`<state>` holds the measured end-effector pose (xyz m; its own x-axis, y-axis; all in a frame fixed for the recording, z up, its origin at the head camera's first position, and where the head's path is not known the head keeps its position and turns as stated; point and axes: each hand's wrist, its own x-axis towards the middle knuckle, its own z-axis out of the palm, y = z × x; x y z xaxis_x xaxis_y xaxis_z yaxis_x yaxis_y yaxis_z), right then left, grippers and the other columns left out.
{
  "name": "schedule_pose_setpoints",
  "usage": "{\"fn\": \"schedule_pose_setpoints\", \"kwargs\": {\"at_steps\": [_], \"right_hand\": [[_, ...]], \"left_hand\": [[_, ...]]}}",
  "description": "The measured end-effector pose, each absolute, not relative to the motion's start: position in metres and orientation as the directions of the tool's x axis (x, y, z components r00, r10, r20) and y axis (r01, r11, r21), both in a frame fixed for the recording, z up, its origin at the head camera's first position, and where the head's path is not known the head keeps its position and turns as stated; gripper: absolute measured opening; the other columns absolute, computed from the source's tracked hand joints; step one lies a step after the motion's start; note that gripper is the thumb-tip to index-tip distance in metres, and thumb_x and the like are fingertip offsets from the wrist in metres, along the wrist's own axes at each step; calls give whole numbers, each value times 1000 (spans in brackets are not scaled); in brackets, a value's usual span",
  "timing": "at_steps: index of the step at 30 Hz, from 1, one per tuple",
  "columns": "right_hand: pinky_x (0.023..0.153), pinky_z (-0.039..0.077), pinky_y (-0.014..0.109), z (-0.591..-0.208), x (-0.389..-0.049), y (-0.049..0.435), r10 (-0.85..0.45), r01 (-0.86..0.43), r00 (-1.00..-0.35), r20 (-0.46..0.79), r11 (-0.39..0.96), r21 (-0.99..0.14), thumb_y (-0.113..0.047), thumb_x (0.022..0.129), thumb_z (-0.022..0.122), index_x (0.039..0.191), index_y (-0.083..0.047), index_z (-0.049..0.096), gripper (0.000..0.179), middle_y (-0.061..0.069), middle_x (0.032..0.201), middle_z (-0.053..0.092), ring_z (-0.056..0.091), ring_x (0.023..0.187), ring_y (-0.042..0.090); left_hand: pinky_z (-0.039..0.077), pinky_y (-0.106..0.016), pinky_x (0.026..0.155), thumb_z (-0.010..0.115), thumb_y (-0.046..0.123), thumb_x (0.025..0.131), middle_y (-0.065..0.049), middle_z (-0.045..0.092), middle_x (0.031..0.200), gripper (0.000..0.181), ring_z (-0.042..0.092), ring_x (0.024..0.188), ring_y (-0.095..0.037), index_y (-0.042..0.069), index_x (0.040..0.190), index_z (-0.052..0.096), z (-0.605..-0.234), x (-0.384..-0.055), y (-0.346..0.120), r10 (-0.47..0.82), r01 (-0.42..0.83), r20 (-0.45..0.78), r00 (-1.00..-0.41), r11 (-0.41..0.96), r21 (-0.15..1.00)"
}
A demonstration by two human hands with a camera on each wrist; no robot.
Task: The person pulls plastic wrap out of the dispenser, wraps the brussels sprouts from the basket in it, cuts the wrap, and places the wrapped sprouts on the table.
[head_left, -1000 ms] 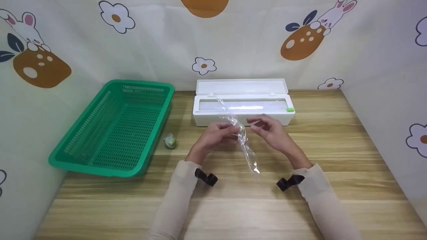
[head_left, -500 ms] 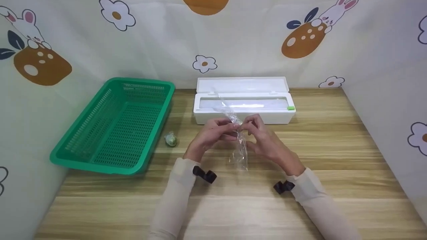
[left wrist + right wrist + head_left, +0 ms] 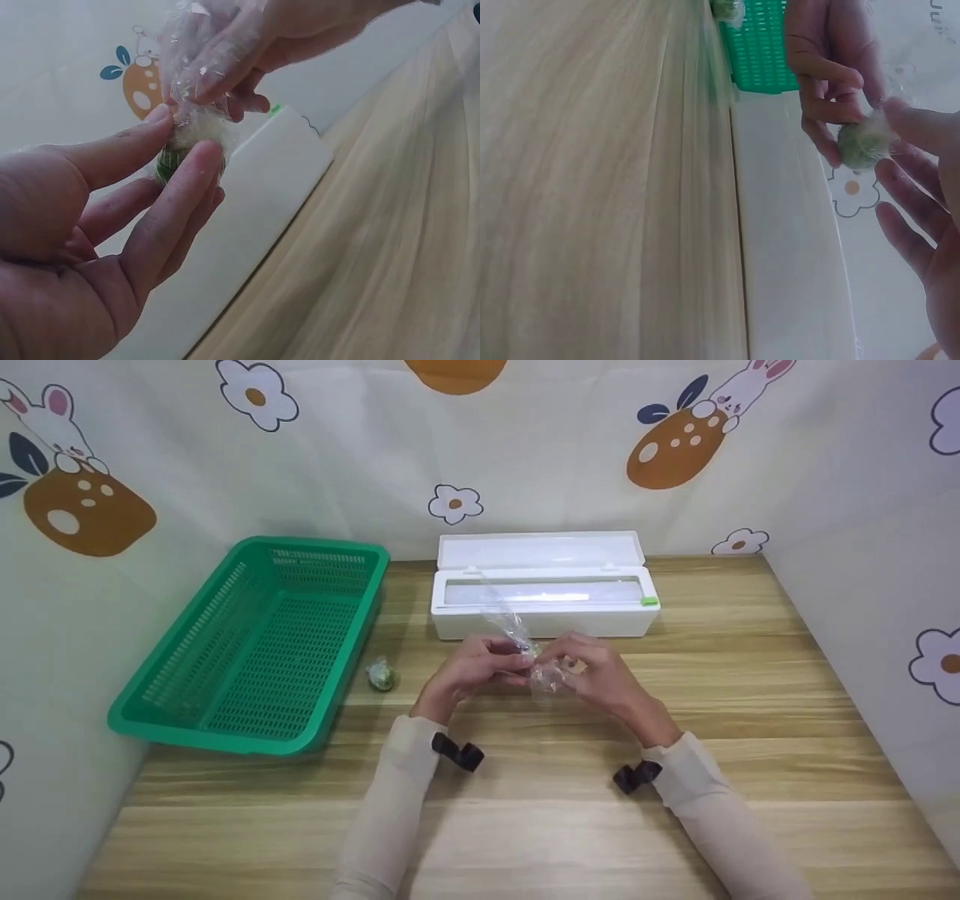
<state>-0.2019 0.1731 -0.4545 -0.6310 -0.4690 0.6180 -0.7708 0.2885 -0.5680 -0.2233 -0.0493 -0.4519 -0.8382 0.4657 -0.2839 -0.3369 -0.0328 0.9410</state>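
My left hand (image 3: 476, 667) holds a small round green item (image 3: 859, 146) between thumb and fingers; its exact kind is unclear. Clear cling film (image 3: 508, 624) is around it, one loose end trailing up and away, the other crumpled toward the right. My right hand (image 3: 607, 679) pinches the crumpled film close against the item, as the left wrist view shows from near. In the head view the item itself is mostly hidden by fingers and film. On the table to the left lies a second film-wrapped green item (image 3: 381, 675), touched by neither hand.
Behind the hands stands a white cling film box (image 3: 540, 624), lid raised, a roll inside and a green slider (image 3: 649, 601) at its right end. A green perforated basket (image 3: 247, 744) stands at left. Patterned cloth (image 3: 360, 457) hangs around the wooden table (image 3: 525, 825).
My right hand has come in from apart to meet the film beside the left hand. The film's near end, earlier hanging down long, is now gathered up at the right fingers.
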Motion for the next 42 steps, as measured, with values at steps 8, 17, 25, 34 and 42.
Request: {"fn": "schedule_pose_setpoints", "kwargs": {"at_steps": [8,17,25,34,42], "right_hand": [[69,51,20,-455,-202,169,-282,-293,-941,185,413,-862,-10,80,83,106,-3,75,28,12,92,75,61,78,12],[73,57,26,-470,-209,174,-291,-93,-955,-50,456,-885,-16,80,82,116,-8,72,38,12,104,75,67,84,15],[73,54,23,-476,-208,168,-259,2,-954,-151,497,-868,-18,78,82,113,-5,73,38,13,106,76,66,84,15],[80,56,25,-469,-210,171,-299,74,-933,-202,389,-918,-13,84,79,123,-6,68,42,14,109,75,70,92,16],[85,60,32,-478,-211,173,-363,133,-907,-216,239,-962,-1,88,71,128,2,62,41,20,117,72,73,94,18]], "left_hand": [[63,-34,75,70,11,94,-7,71,100,30,71,85,-22,2,122,70,-463,-223,-50,470,-317,-325,-821,99,943],[62,-37,79,63,18,99,-15,69,111,26,66,71,-17,4,120,71,-469,-225,-53,567,-165,-283,-774,251,954],[52,-23,73,76,23,89,1,71,97,28,59,79,-11,12,115,74,-471,-224,-55,620,68,-220,-753,405,912],[45,-17,72,76,21,89,-8,77,107,21,58,81,-10,10,106,78,-473,-223,-47,410,-61,-249,-877,420,905],[54,-19,66,75,14,89,-14,77,107,24,64,70,-9,7,112,75,-478,-223,-46,437,-114,-278,-855,365,924]]}}
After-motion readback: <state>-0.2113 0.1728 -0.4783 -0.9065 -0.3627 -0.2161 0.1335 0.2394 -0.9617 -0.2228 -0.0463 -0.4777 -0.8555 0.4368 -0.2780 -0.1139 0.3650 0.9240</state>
